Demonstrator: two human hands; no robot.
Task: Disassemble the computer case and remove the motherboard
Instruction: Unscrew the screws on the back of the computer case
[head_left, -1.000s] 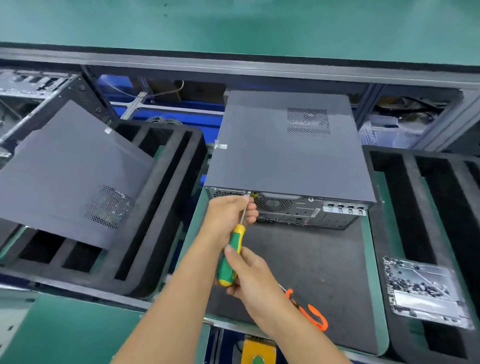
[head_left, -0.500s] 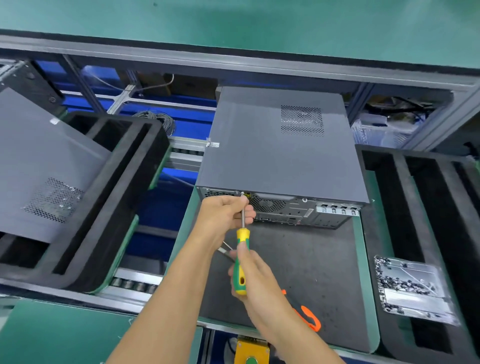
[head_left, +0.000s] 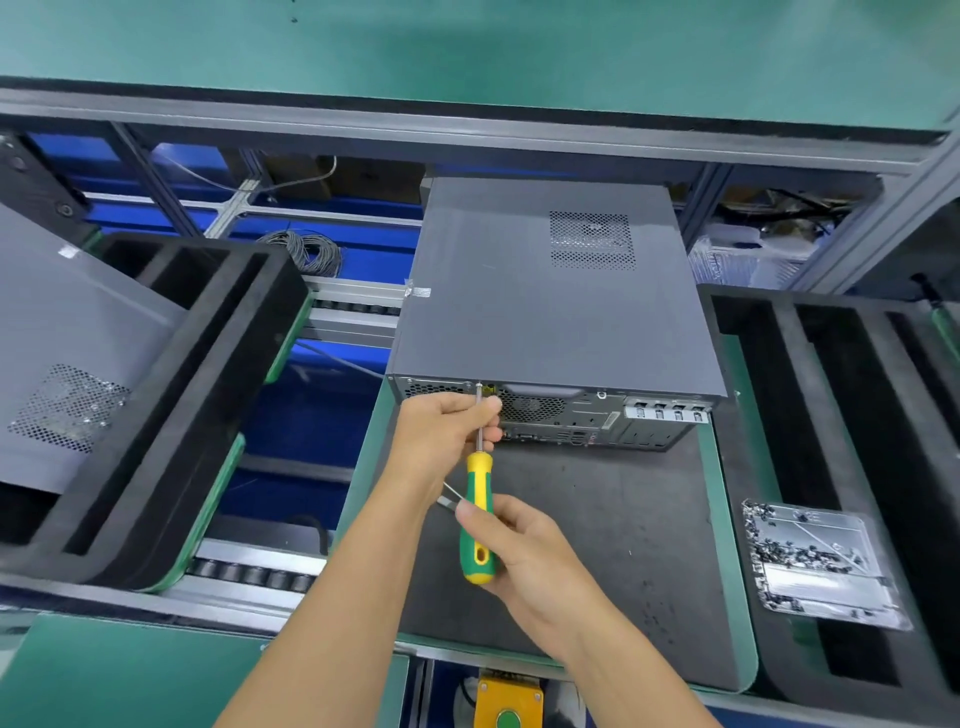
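My right hand (head_left: 524, 551) grips the screwdriver (head_left: 478, 519) handle while my left hand (head_left: 447, 431) pinches its shaft (tip at a rear-panel screw). The computer case (head_left: 545, 312) lies at the far edge of the dark mat (head_left: 597, 545).

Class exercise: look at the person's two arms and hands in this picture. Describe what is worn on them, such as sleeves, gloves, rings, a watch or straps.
Nothing is worn on them. The left hand and right hand are both bare: no gloves, no rings that I can see. Both forearms are uncovered as far as the bottom edge of the picture, with no sleeve, watch, wrist strap or band showing.
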